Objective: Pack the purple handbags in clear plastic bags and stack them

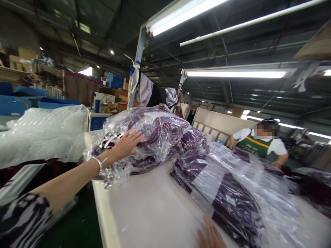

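Observation:
On top of a pile of dark maroon items in clear plastic [160, 134] lies my left hand [127, 143], its fingers stretched out. A white band circles that wrist. My right hand [211, 236] shows only partly at the bottom edge, blurred, with fingers extended over the white table [144, 206]. Just beyond it is a flat maroon garment in a clear bag [230, 196], with a small white label. Neither hand has anything in its grasp that I can see.
A person in a green apron [253, 146] stands across the table, at the right, by more plastic-wrapped pieces. White plastic bags [49, 132] are heaped at the left, in front of blue bins [15, 103]. A metal post [138, 58] with hanging clothes rises behind the pile.

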Motion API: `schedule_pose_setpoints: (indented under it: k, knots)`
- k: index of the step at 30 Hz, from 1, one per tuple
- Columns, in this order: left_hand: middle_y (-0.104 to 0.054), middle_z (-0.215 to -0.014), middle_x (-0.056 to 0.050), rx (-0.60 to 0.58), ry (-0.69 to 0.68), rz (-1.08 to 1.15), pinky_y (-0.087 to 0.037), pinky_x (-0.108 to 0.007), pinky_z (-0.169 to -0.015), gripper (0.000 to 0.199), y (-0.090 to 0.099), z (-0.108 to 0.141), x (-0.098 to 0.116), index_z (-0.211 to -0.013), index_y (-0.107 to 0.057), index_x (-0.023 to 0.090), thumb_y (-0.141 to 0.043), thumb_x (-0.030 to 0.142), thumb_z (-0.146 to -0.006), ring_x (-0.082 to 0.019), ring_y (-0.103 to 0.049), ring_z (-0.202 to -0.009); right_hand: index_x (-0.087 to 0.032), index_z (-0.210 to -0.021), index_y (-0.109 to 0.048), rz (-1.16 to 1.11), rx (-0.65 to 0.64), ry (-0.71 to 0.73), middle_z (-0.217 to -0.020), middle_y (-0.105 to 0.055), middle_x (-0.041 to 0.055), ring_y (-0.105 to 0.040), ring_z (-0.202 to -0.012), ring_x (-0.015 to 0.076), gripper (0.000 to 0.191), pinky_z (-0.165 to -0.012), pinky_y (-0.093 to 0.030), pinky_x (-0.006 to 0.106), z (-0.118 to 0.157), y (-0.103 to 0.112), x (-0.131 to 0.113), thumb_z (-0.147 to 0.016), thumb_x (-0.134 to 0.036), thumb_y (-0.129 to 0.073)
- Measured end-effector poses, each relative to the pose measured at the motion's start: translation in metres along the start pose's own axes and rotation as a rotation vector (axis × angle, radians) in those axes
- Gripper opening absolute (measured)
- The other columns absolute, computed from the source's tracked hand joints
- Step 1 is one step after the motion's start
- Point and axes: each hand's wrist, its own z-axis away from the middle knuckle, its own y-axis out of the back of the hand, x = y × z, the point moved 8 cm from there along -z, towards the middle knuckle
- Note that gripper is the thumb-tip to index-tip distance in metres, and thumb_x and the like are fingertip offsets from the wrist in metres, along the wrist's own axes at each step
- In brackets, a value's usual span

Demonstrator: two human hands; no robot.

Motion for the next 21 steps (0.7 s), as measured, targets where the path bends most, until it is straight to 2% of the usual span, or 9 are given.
schedule_pose_setpoints:
  k: [1, 3, 5, 7, 10, 12, 15, 19, 21]
  knots:
    - [-0.049, -0.157, -0.016, 0.041, 0.013, 0.004, -0.025, -0.054, -0.124, 0.074, 0.002, 0.007, -0.005, -0.152, -0.048, 0.022, -0.077, 0.031, -0.085, -0.033, -0.045, -0.146, -0.019, -0.126, -0.072, -0.077, -0.033, -0.040, -0.136, -0.067, 0.0156, -0.061, -0.130, 0.0400, 0.064, -0.112, -0.048, 0.058, -0.014, 0.008, -0.019, -0.080, -0.061, -0.059]
    - [-0.062, -0.144, -0.013, 0.116, 0.034, 0.040, -0.034, -0.051, -0.119, 0.054, 0.007, 0.014, -0.014, -0.140, -0.060, 0.022, -0.070, 0.021, -0.088, -0.031, -0.057, -0.134, -0.017, -0.134, -0.066, -0.231, -0.015, -0.129, -0.144, -0.062, 0.0145, -0.055, -0.137, 0.0374, 0.070, -0.117, -0.044, 0.055, -0.053, 0.029, -0.066, -0.083, -0.065, -0.058]
    - [-0.071, -0.124, -0.012, 0.170, 0.031, 0.067, -0.042, -0.051, -0.113, 0.033, 0.011, 0.013, -0.021, -0.123, -0.070, 0.022, -0.064, 0.019, -0.090, -0.030, -0.066, -0.118, -0.018, -0.138, -0.062, -0.441, -0.058, -0.213, -0.147, -0.060, 0.0134, -0.057, -0.136, 0.0345, 0.069, -0.113, -0.049, 0.050, -0.103, 0.039, -0.121, -0.086, -0.064, -0.060]
    - [-0.074, -0.107, -0.010, 0.195, -0.007, 0.061, -0.046, -0.050, -0.108, 0.019, 0.015, 0.007, -0.022, -0.107, -0.073, 0.021, -0.060, 0.020, -0.093, -0.028, -0.069, -0.104, -0.020, -0.138, -0.060, -0.707, -0.024, -0.315, -0.146, -0.060, 0.0129, -0.061, -0.130, 0.0314, 0.062, -0.104, -0.056, 0.044, -0.157, 0.047, -0.173, -0.089, -0.059, -0.062]
    - [-0.072, -0.095, -0.009, 0.245, -0.066, 0.035, -0.047, -0.050, -0.106, 0.016, 0.029, 0.003, -0.021, -0.096, -0.070, 0.019, -0.055, 0.023, -0.098, -0.026, -0.068, -0.094, -0.018, -0.142, -0.053, -0.973, -0.038, -0.441, -0.148, -0.057, 0.0179, -0.064, -0.126, 0.0273, 0.056, -0.100, -0.058, 0.039, -0.228, 0.047, -0.241, -0.096, -0.051, -0.060]
    - [-0.072, -0.095, -0.008, 0.292, -0.087, 0.032, -0.048, -0.049, -0.105, 0.018, 0.045, 0.007, -0.021, -0.096, -0.069, 0.019, -0.054, 0.029, -0.100, -0.025, -0.067, -0.094, -0.019, -0.144, -0.050, -1.069, -0.036, -0.493, -0.148, -0.055, 0.0188, -0.063, -0.126, 0.0257, 0.058, -0.097, -0.059, 0.038, -0.263, 0.046, -0.270, -0.099, -0.054, -0.057]
    - [-0.072, -0.098, -0.005, 0.328, -0.152, 0.071, -0.048, -0.047, -0.106, 0.020, 0.067, 0.026, -0.013, -0.100, -0.069, 0.021, -0.053, 0.033, -0.102, -0.023, -0.067, -0.096, -0.020, -0.143, -0.050, -1.156, -0.043, -0.564, -0.135, -0.062, 0.0180, -0.067, -0.116, 0.0239, 0.063, -0.092, -0.061, 0.038, -0.294, 0.041, -0.286, -0.096, -0.061, -0.059]
    - [-0.073, -0.100, -0.002, 0.360, -0.280, 0.143, -0.049, -0.042, -0.109, 0.018, 0.080, 0.073, 0.008, -0.105, -0.068, 0.024, -0.051, 0.019, -0.100, -0.018, -0.068, -0.097, -0.019, -0.125, -0.059, -1.064, -0.012, -0.669, -0.112, -0.068, 0.0138, -0.070, -0.099, 0.0221, 0.063, -0.083, -0.062, 0.039, -0.301, 0.029, -0.267, -0.087, -0.069, -0.067]
    - [-0.074, -0.102, -0.002, 0.384, -0.310, 0.158, -0.051, -0.040, -0.109, 0.020, 0.082, 0.102, 0.013, -0.108, -0.068, 0.024, -0.053, 0.016, -0.098, -0.019, -0.068, -0.099, -0.016, -0.110, -0.063, -0.995, -0.077, -0.673, -0.103, -0.069, 0.0123, -0.070, -0.096, 0.0214, 0.060, -0.082, -0.059, 0.039, -0.297, 0.018, -0.260, -0.090, -0.072, -0.059]
